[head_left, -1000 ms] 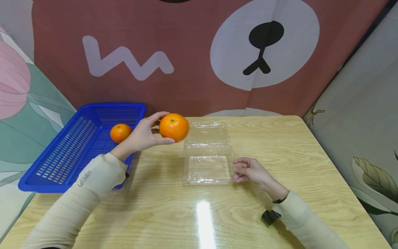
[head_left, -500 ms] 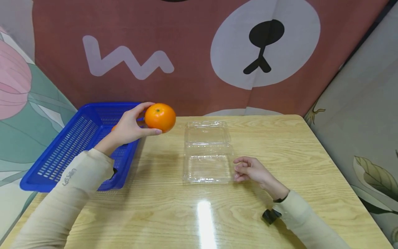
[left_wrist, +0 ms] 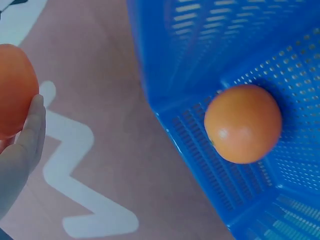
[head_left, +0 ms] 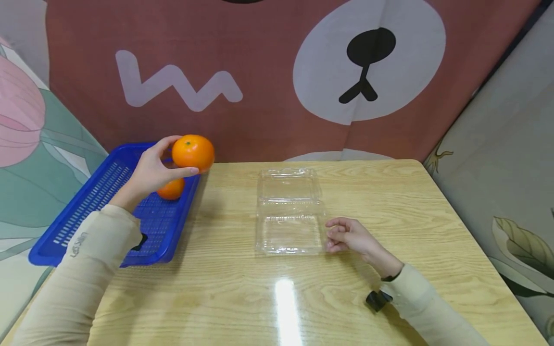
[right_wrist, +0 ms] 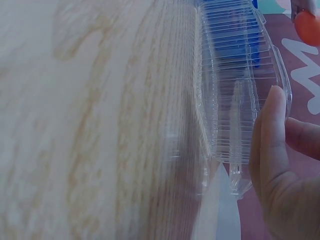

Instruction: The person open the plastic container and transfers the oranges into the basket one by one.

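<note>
My left hand (head_left: 151, 168) holds an orange (head_left: 193, 154) between thumb and fingers, above the far right rim of a blue plastic basket (head_left: 162, 257). Inside the basket lies a second orange (left_wrist: 243, 124), partly covered by the left hand in the head view. A clear plastic clamshell box (head_left: 291, 235) lies unfolded on the table, its lid towards the back. At the right edge of its near half, my right hand (head_left: 352, 240) has its fingers bent, and thumb and fingers appear to pinch the rim (right_wrist: 284, 82).
The wooden table (head_left: 389, 192) carries a bright light reflection near the front. A red-brown cloth with a bear pattern (head_left: 268, 120) hangs behind it, and printed panels stand at both sides. A small black device (head_left: 377, 301) sits at the right wrist.
The left hand has carried its orange leftward and a little up, from beside the box's lid to over the basket's far right rim. The right hand and the box have stayed still.
</note>
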Demonstrator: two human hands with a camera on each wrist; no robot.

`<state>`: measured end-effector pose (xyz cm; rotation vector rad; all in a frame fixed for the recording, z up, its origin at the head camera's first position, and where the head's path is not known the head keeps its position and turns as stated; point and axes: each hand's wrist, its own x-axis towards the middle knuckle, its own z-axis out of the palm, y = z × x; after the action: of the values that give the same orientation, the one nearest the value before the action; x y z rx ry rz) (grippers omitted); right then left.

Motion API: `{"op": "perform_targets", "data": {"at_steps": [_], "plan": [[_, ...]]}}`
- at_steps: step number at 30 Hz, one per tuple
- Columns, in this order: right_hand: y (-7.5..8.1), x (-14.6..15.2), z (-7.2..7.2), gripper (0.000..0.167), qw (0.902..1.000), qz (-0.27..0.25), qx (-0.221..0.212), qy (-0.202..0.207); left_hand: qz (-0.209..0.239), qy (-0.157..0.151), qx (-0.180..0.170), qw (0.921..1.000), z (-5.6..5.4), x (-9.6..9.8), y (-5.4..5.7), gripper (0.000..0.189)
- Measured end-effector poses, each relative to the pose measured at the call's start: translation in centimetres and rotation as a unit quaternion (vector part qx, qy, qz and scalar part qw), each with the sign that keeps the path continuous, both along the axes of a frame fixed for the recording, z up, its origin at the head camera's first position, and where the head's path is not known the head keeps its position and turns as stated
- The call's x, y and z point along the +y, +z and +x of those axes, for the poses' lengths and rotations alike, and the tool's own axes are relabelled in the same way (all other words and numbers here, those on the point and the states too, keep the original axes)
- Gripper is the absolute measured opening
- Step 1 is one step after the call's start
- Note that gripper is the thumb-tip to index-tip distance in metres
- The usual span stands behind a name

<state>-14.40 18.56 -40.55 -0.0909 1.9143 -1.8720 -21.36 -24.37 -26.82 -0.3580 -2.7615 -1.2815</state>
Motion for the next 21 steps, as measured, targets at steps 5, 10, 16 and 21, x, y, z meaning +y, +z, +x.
{"op": "perform_targets", "data": {"at_steps": [5,10,16,21], "plan": [[-0.1,0.1,0.0,0.04,1.0,-0.002,0.001,0.004,0.002,0.03,-0.008,0.9995,-0.4,-1.5,0.0,0.081],[-0.2,0.1,0.0,0.042,1.0,-0.005,0.001,0.005,-0.002,0.076,-0.007,0.9971,-1.0,-3.2,-0.2,0.084],[-0.2,0.2,0.1,0.041,1.0,-0.002,0.002,0.003,-0.011,0.107,-0.011,0.9941,-1.6,-5.5,-0.9,0.086],[-0.3,0.3,0.1,0.042,1.0,-0.001,0.002,0.004,-0.013,0.132,-0.013,0.991,-2.1,-7.2,-1.7,0.087]]}}
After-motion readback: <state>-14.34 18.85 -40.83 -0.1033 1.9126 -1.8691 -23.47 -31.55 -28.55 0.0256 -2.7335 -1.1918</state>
